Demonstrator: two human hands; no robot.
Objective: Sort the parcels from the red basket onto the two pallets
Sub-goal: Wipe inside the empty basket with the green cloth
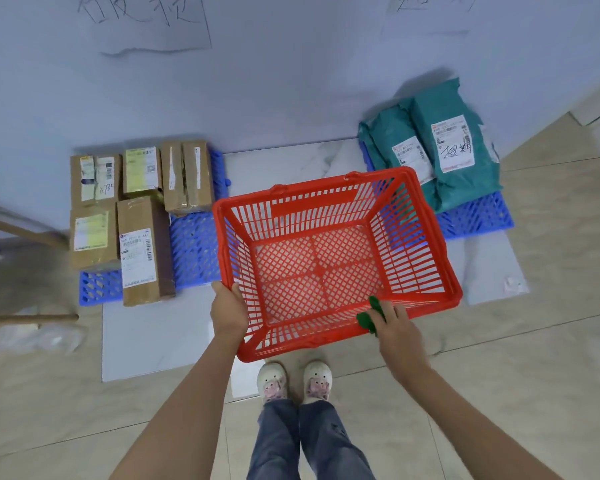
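The red basket (329, 206) is held up in front of me, tilted, with no parcel inside. My left hand (227, 310) grips its near left rim. My right hand (395, 327) grips the near right rim and also holds a small green piece (369, 317) against it. Several brown cardboard boxes (141, 251) lie on the left blue pallet (193, 247). Teal mailer bags (454, 147) lie stacked on the right blue pallet (475, 216) behind the basket.
Pale wall with two handwritten paper signs (146, 19) above the pallets. White floor panels (153, 341) lie under the pallets on beige tile. Wooden furniture legs (25, 233) stand at the left edge. My slippered feet (293, 381) are below the basket.
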